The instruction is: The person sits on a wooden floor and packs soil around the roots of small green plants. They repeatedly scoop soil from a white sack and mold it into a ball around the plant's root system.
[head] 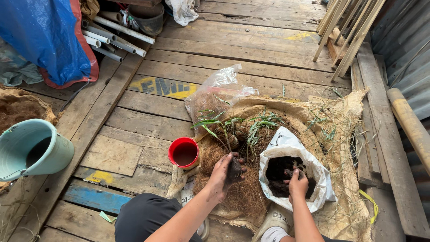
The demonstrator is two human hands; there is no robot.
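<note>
Hands: two; left hand holds one seedling; right hand in one white sack.

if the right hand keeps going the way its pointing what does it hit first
The right hand points down into the white sack, so it would most likely meet the dark soil inside first; depth is hard to judge.

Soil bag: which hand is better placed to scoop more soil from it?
Right, probably. The right hand is already inside the open mouth of the white soil bag, fingers in the dark soil. The left hand is busy gripping a seedling by its dark root ball over the coconut fibre.
</note>
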